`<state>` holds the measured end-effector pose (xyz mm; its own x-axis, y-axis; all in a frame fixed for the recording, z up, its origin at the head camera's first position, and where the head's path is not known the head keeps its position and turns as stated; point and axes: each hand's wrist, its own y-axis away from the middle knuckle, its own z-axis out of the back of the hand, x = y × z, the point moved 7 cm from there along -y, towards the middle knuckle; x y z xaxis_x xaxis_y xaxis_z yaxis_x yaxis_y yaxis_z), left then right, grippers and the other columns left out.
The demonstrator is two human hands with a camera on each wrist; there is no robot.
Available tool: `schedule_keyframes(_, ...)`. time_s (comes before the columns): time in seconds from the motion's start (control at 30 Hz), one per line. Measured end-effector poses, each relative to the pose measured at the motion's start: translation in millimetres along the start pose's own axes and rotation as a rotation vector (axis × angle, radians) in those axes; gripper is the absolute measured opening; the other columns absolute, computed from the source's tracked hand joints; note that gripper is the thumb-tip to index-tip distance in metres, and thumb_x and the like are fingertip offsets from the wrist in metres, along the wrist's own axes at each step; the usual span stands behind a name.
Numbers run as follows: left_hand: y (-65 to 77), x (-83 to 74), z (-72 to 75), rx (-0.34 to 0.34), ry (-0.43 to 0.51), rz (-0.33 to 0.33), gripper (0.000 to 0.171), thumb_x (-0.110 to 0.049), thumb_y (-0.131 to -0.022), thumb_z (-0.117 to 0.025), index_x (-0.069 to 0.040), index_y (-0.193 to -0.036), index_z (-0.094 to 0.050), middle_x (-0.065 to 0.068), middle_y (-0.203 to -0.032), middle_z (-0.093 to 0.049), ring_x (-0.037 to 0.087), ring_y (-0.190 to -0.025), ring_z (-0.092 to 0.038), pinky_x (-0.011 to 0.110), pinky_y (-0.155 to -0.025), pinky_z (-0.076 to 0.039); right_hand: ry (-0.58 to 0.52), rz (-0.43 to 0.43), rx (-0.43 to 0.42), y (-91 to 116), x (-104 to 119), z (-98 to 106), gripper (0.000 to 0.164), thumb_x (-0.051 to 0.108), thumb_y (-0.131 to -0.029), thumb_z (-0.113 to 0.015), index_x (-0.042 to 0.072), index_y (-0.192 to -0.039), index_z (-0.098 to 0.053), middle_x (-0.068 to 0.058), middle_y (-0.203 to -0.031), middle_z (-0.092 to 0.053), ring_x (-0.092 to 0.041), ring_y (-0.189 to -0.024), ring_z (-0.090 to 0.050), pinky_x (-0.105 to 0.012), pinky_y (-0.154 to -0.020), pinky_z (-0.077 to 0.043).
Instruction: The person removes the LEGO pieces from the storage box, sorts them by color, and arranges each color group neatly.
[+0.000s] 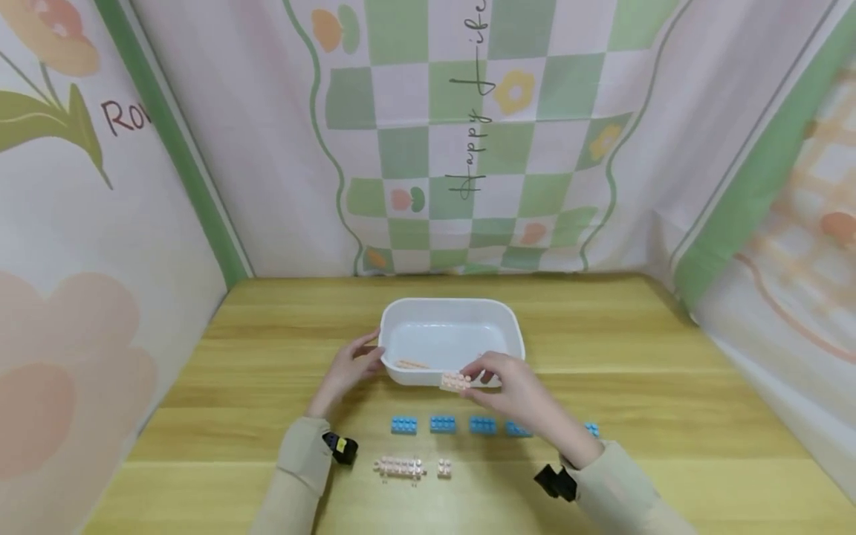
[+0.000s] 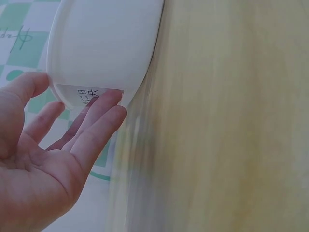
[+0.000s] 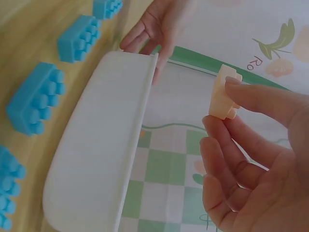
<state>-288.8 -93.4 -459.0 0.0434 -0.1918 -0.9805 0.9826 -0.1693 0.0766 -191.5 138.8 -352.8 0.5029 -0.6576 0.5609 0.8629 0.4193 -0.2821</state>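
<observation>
Peach brick (image 1: pixel 455 382): studded, off the worktop (image 1: pixel 267 334), held at the near rim of the white bin (image 1: pixel 441 344), on the side toward the worktop's right edge.
Right hand (image 1: pixel 511 388): thumb and fingertips clamped on the peach brick; the other fingers curl loosely below it.
Left hand (image 1: pixel 349 370): at the bin's end toward the worktop's left edge, fingers apart and nearly straight, tips touching the end wall.
White bin: upright, nearer the worktop's far edge, midway between its side edges.
Orange strip (image 1: pixel 412 364): flat inside the bin, by its near wall toward the left edge.
Blue bricks (image 1: pixel 443 424): five visible, in a row between bin and pink pieces; the right arm partly covers two.
Pink pieces (image 1: pixel 400 467): a long studded one and a short one, side by side, farther from the far edge than the blue row.
Checked cloth (image 1: pixel 461 148): hangs behind the far edge.
</observation>
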Motion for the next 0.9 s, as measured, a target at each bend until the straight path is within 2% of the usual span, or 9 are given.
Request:
schedule_keyframes(0.33,0.0,1.0,-0.3,0.013,0.007,0.019,0.050,-0.023,-0.094,-0.058,-0.014,-0.140,-0.043,0.022,-0.125,-0.056,0.029,-0.094,-0.066,0.037,-0.087,-0.056,0.027,-0.044,-0.004,27.9,-8.8,1.0,0.021,0.018,-0.077,-0.075,0.013,-0.096,-0.069,0.002,-0.092,-0.068,-0.016,-0.081,-0.061,-0.031,-0.073,-0.055)
schedule_keyframes(0.47,-1.2,1.8,0.2,0.010,0.019,0.021,0.049,-0.022,-0.094,-0.058,-0.013,-0.140,-0.044,0.024,-0.125,-0.056,0.028,-0.092,-0.067,0.036,-0.086,-0.056,0.040,-0.068,0.008,37.0,-12.4,-3.4,0.021,0.018,-0.076,-0.076,0.015,-0.096,-0.069,0.005,-0.092,-0.068,-0.015,-0.081,-0.061,-0.025,-0.071,-0.053)
schedule_keyframes(0.57,-2.3,1.7,0.4,0.020,0.024,0.011,0.049,-0.019,-0.094,-0.057,-0.010,-0.140,-0.043,0.026,-0.125,-0.055,0.027,-0.092,-0.067,0.037,-0.086,-0.056,0.040,-0.044,0.018,43.5,-14.1,-9.3,0.021,0.015,-0.075,-0.076,0.013,-0.094,-0.069,0.005,-0.089,-0.068,-0.016,-0.078,-0.061,-0.023,-0.069,-0.053)
schedule_keyframes(0.7,-3.1,1.9,0.2,0.032,0.034,0.006,0.052,-0.017,-0.095,-0.056,-0.011,-0.143,-0.039,0.028,-0.124,-0.054,0.026,-0.090,-0.067,0.037,-0.086,-0.056,0.025,-0.026,0.053,51.6,-19.4,-20.1,0.020,0.009,-0.072,-0.076,0.011,-0.091,-0.069,0.002,-0.088,-0.068,-0.014,-0.075,-0.061,-0.025,-0.067,-0.055)
schedule_keyframes(0.9,-2.5,1.4,-1.0,0.032,0.018,0.012,0.050,-0.016,-0.095,-0.055,-0.015,-0.143,-0.039,0.027,-0.123,-0.055,0.025,-0.090,-0.067,0.034,-0.086,-0.056,-0.013,-0.103,0.142,63.6,-34.4,-38.2,0.019,0.014,-0.072,-0.077,0.015,-0.090,-0.069,0.007,-0.087,-0.066,-0.005,-0.074,-0.058,-0.019,-0.066,-0.052)
